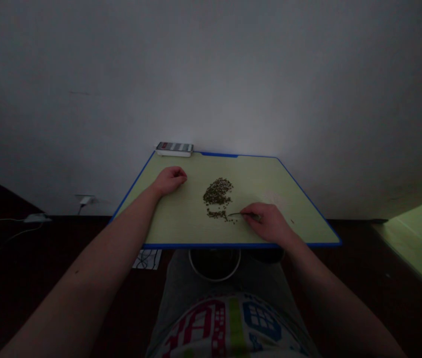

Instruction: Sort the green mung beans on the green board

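Observation:
My right hand (pixel 268 221) is closed around a slim pointed metal tool (pixel 236 214), its kind not clear in this dim light. The tool's tip points left, at the edge of a small strip of dark greenish-brown grains (pixel 217 215), perhaps seeds. Just beyond that strip lies a larger heap of the same grains (pixel 218 191). Resting on the pale board (pixel 181 219) left of the heap, my left hand (pixel 171 180) has its fingers curled in, with nothing visible in them. A faint pale patch of small bits (pixel 273 199) lies beyond my right hand.
A phone-like device (pixel 174 147) sits at the board's far left corner, near the wall (pixel 211 74). Below the near blue edge, a round bowl (pixel 214 263) stands between my legs. A small dark sliver (pixel 292 221) lies at right. Cables and a plug (pixel 86 200) are at left.

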`<state>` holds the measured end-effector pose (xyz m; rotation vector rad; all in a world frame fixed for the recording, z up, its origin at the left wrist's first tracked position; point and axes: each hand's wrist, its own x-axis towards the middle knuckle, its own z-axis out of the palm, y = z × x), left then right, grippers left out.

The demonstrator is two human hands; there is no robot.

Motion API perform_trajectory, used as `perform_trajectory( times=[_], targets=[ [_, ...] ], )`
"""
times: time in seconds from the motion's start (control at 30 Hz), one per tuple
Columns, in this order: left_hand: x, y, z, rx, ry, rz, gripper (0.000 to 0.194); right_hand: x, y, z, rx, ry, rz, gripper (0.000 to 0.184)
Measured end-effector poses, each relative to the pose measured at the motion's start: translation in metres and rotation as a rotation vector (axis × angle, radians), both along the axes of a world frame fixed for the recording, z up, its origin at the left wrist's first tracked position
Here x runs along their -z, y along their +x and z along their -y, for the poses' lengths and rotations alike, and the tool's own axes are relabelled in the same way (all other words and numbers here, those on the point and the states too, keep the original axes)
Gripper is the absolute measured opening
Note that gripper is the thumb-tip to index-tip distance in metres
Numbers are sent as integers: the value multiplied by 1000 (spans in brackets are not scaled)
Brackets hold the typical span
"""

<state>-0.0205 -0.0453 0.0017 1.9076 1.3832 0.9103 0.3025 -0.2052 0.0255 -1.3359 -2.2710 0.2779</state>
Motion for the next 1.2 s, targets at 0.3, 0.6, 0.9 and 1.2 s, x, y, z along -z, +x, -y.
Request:
perform_trajectory(
  times=[0.3,0.6,0.9,1.2],
  targets=[
    [1,1,-1,-4,-7,-5,20,13,-16,24,-47,138,137,27],
    [-1,1,1,-13,-15,7,19,13,-6,13,77,141,149,26],
    [-1,1,1,-11,7,-9,22,7,-9,8,-45,85,80,24],
    [0,2,0,-10,-1,-3,19,4,-8,23,-158,90,61,24]
  ],
)
